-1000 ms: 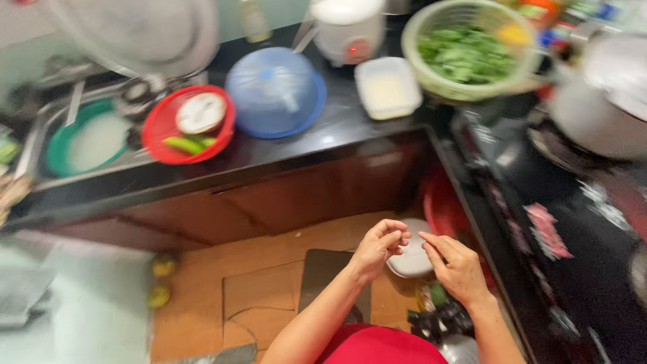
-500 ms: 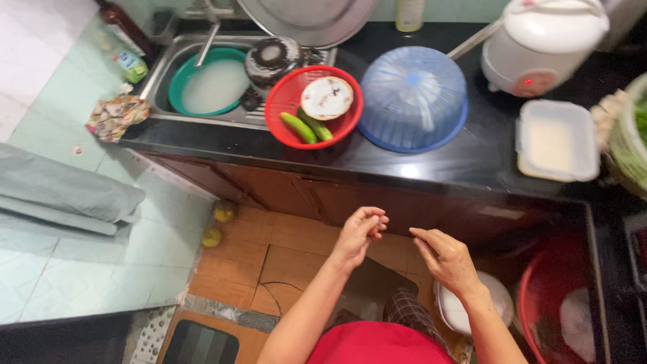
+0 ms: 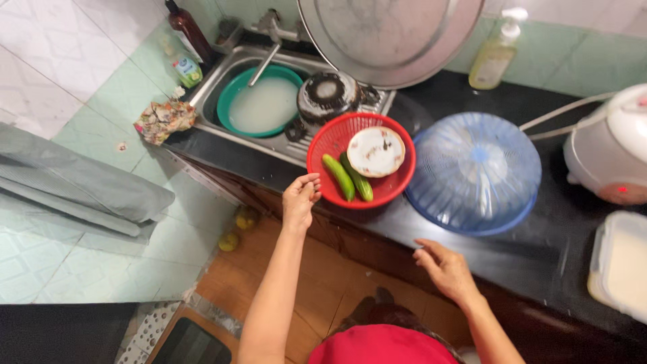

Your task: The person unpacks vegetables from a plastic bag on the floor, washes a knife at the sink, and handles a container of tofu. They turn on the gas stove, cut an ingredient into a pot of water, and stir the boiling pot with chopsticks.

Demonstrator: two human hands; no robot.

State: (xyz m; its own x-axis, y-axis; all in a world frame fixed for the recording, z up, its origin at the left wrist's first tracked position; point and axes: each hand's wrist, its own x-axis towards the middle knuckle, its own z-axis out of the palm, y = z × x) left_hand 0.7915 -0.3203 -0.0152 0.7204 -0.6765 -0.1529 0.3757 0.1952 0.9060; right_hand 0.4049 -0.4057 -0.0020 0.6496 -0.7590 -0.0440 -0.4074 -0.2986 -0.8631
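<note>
While the left hand (image 3: 300,202) reaches for the red basket (image 3: 323,145), the right hand (image 3: 445,269) rests near the counter's front edge.

The left hand's fingers are loosely curled and empty, their tips just at the basket's near rim, not yet closed on it; the right hand is open and holds nothing. The basket sits on the black counter (image 3: 539,256) beside the sink (image 3: 216,87), carrying two cucumbers (image 3: 347,176) and a white plate (image 3: 375,151) (tilted against the far wall). A one-handed pull by the rim could likely tip the basket, letting the plate slide onto the cucumbers or out; it also stands touching the blue dome cover (image 3: 475,172), which a sideways drag might nudge.
</note>
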